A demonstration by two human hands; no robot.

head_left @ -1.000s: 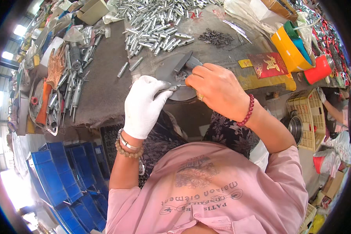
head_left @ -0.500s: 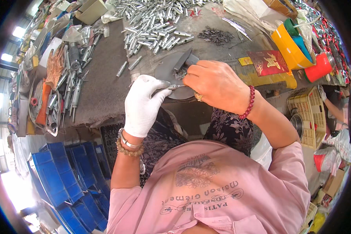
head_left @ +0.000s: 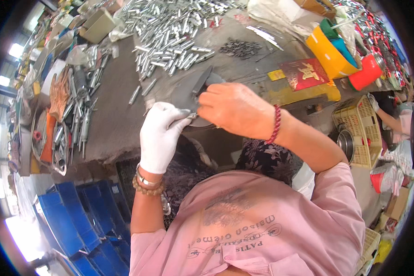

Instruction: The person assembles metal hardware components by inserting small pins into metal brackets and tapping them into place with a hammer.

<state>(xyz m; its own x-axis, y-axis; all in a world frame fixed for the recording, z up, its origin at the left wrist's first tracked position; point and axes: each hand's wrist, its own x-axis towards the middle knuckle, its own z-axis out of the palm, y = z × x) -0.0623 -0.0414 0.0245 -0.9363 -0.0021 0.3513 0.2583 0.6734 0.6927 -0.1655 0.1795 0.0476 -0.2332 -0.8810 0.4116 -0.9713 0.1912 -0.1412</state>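
In a white glove, my left hand [head_left: 161,135] pinches a small silvery metal part [head_left: 192,116] between thumb and forefinger. My bare right hand [head_left: 237,109] is closed at the part's other end; its fingertips are turned away, so what they grip is hidden. Both hands meet over the near edge of a round grey plate [head_left: 181,94] on the workbench. A dark, flat-sided block [head_left: 202,81] stands on that plate, just beyond my right fingers. Two loose metal tubes [head_left: 149,86] lie to the left of the plate.
A large heap of silvery tubes [head_left: 170,43] covers the bench's far side, beside a pile of small dark pieces [head_left: 240,48]. Tools [head_left: 80,106] crowd the left. A yellow container [head_left: 329,55] and red cylinder [head_left: 367,72] stand right. Blue bins [head_left: 69,216] are below left.
The whole view has shifted, with the bench sliding left in the picture. My two hands stay together at the small metal part, and the right one looks a little blurred.
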